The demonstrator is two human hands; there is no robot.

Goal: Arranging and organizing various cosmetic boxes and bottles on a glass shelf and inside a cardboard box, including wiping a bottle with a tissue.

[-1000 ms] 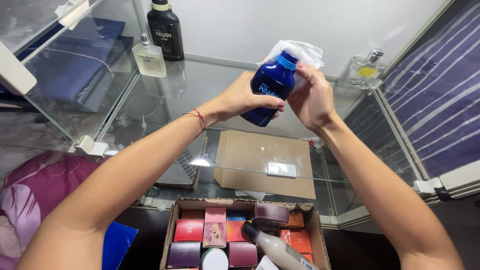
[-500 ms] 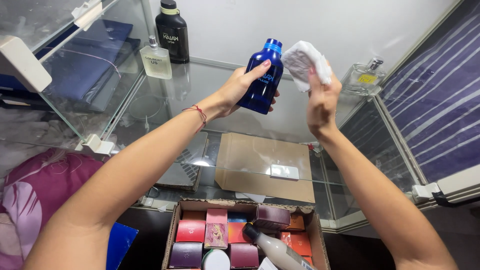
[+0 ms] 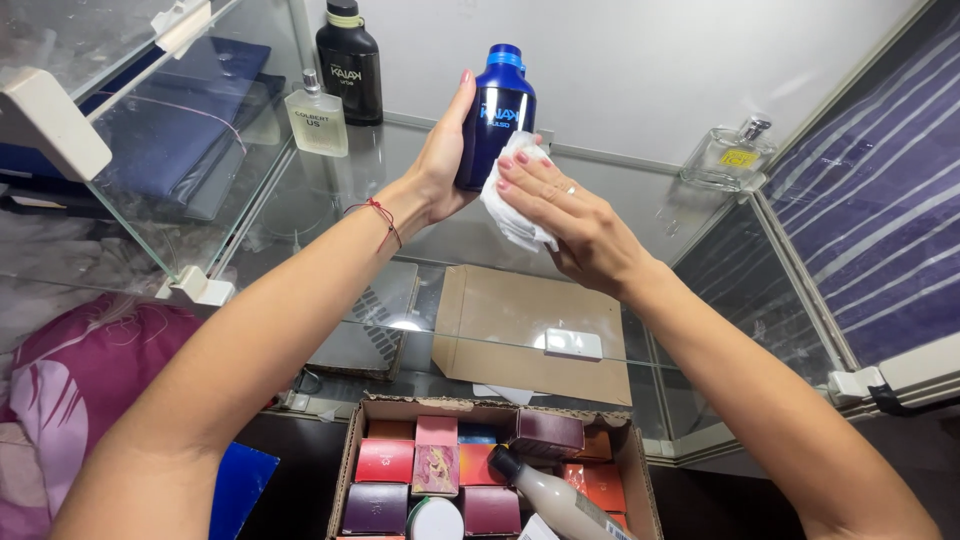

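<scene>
Left hand [image 3: 440, 165]: closed round the blue bottle [image 3: 495, 118] — held upright.
Right hand [image 3: 570, 225]: fingers flat, pressing a white cloth [image 3: 510, 210] against the bottle's side — above the glass shelf [image 3: 330, 200].

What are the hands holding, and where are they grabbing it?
The left hand grips the blue bottle around its lower body. The right hand presses a white cloth against its side.

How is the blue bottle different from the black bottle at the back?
The blue bottle is shiny blue; the black bottle is dark. The blue bottle is held up in the left hand and touched by a white cloth under the right hand; the black bottle stands untouched on the glass shelf. Both stand upright.
</scene>
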